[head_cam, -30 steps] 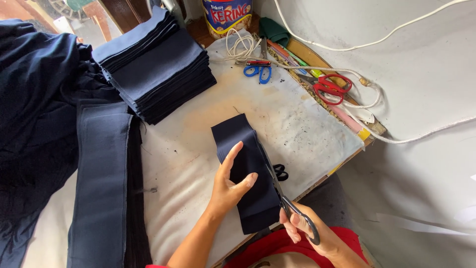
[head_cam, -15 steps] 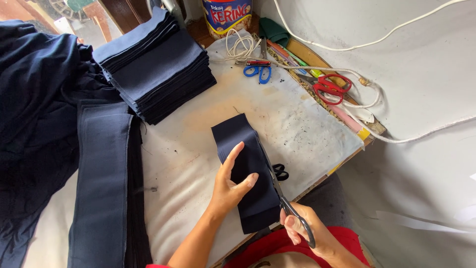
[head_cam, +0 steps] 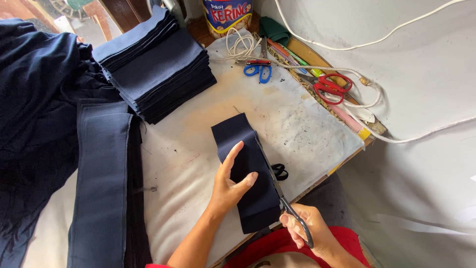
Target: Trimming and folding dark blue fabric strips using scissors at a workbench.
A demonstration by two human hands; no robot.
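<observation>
A dark navy fabric piece (head_cam: 239, 136) lies on the white worktable (head_cam: 198, 154), reaching toward the near edge. My left hand (head_cam: 229, 183) presses flat on it, fingers spread. My right hand (head_cam: 303, 228) grips the handles of large metal scissors (head_cam: 277, 191), whose blades run along the fabric's right edge. A small black pair of snips (head_cam: 280, 171) lies just right of the blades.
A tall stack of navy fabric pieces (head_cam: 156, 69) sits at the back left; long navy strips (head_cam: 101, 183) hang at the left. Blue scissors (head_cam: 258, 69), red scissors (head_cam: 331, 87), white cord (head_cam: 240, 44), a printed tin (head_cam: 228, 15) and pens line the back right edge.
The scissors and my right hand have edged slightly forward along the fabric's right edge. My left hand stays pressed on the cloth.
</observation>
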